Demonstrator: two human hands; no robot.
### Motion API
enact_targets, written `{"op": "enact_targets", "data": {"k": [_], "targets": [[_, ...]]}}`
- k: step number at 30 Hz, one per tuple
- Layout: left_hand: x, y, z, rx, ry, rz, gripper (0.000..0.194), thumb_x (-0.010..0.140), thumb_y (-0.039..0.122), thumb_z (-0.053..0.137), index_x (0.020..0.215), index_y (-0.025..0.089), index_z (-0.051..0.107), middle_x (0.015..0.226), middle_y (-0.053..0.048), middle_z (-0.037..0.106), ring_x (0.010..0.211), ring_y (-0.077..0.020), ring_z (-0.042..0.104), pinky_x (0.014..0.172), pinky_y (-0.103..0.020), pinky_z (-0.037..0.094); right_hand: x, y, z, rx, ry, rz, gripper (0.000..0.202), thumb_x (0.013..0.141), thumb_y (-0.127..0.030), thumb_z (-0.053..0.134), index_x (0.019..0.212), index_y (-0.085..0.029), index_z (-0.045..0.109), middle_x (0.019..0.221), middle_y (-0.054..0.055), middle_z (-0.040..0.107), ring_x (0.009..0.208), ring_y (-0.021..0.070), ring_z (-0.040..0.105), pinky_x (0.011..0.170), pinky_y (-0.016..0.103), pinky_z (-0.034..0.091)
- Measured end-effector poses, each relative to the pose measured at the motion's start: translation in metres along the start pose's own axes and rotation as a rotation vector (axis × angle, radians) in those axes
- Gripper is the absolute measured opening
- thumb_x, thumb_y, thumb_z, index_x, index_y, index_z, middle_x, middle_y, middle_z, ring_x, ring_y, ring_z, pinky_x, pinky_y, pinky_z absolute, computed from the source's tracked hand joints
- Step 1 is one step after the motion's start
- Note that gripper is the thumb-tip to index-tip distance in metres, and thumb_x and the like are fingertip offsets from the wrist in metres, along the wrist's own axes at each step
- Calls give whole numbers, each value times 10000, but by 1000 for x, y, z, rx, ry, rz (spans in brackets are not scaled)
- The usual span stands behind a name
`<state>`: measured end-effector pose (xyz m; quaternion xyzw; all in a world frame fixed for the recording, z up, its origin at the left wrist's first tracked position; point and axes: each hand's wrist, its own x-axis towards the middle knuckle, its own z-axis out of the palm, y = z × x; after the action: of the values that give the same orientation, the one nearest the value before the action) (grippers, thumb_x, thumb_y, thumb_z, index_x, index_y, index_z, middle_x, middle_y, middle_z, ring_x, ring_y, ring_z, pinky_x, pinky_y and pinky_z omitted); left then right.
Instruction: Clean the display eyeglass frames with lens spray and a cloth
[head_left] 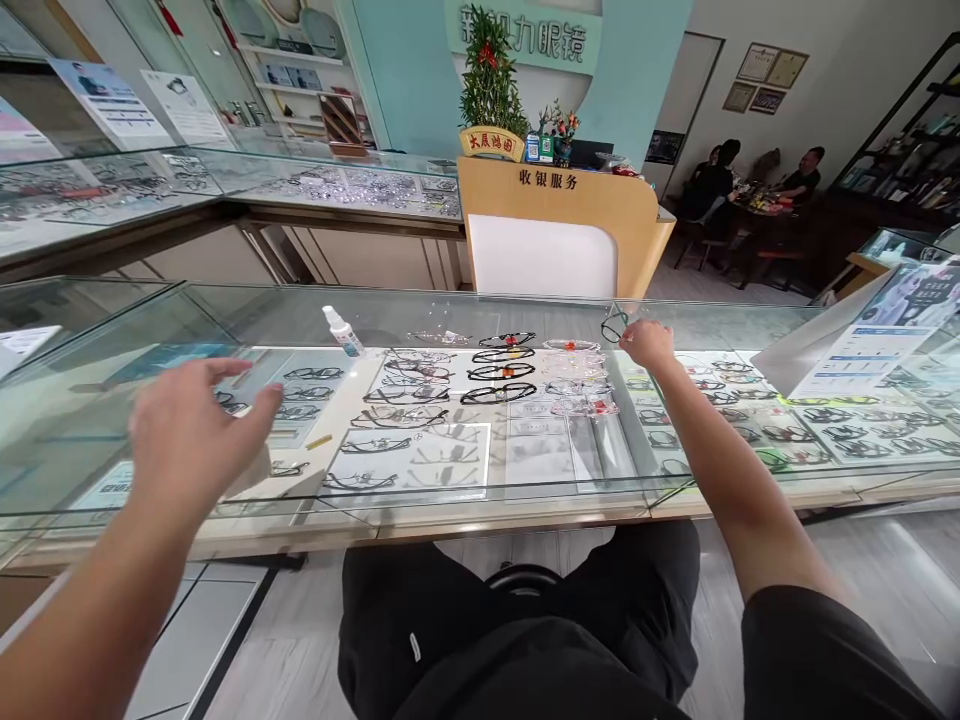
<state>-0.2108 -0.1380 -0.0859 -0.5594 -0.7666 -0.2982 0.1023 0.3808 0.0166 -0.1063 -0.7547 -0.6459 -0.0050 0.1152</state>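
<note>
My right hand [648,344] is closed on a pair of dark-rimmed glasses [613,327] at the far part of the glass counter top [420,310]. Over the left part of the counter, my left hand [199,425] hovers with thumb and fingers apart, holding nothing. Between the hands, rows of glasses lie on the counter: black frames [501,372] in the middle column, clear frames [577,388] to the right of them, and thin dark frames [409,390] to the left. A white spray bottle [343,332] stands tilted in the view beyond my left hand.
More glasses [787,430] show inside the case at right, near a folded printed card [862,340]. Across the aisle are a wooden cashier desk [562,190] and another glass display case [345,185]. Several people [716,185] sit at a table in the back right.
</note>
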Motion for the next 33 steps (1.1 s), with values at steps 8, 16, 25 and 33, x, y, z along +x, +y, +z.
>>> {"op": "enact_targets", "data": {"k": [8,16,25,33], "targets": [[-5,134,48,-512,88,425,332,963,463,654,1179,218,714,1275,-167,770,1257,-376,680,1189,-624,476,-54,-53,-62,149,311,-406,301,1115,-324,489,1214,-210,750,1297,133,814,1236,326,645,1083,460,430],[-8,207,107,-709,270,682,505,998,394,708,1453,189,630,1439,-210,714,1404,-340,669,1212,-535,536,-99,-115,-72,355,465,-727,181,1129,-265,496,1091,-238,671,1096,95,813,1066,306,636,970,458,413],[-33,197,108,-788,106,657,552,1076,384,683,1604,245,607,1587,-168,688,1478,-309,661,1259,-517,538,-113,-122,-41,379,478,-822,171,1150,-238,494,1082,-223,650,1042,75,795,986,271,620,889,426,382],[-31,197,102,-845,77,580,340,1090,372,682,1389,242,779,1368,-112,829,1281,-269,777,1147,-461,603,-114,-126,-33,448,412,-822,170,1154,-249,493,1075,-234,644,1040,68,797,983,264,622,867,431,390]]}}
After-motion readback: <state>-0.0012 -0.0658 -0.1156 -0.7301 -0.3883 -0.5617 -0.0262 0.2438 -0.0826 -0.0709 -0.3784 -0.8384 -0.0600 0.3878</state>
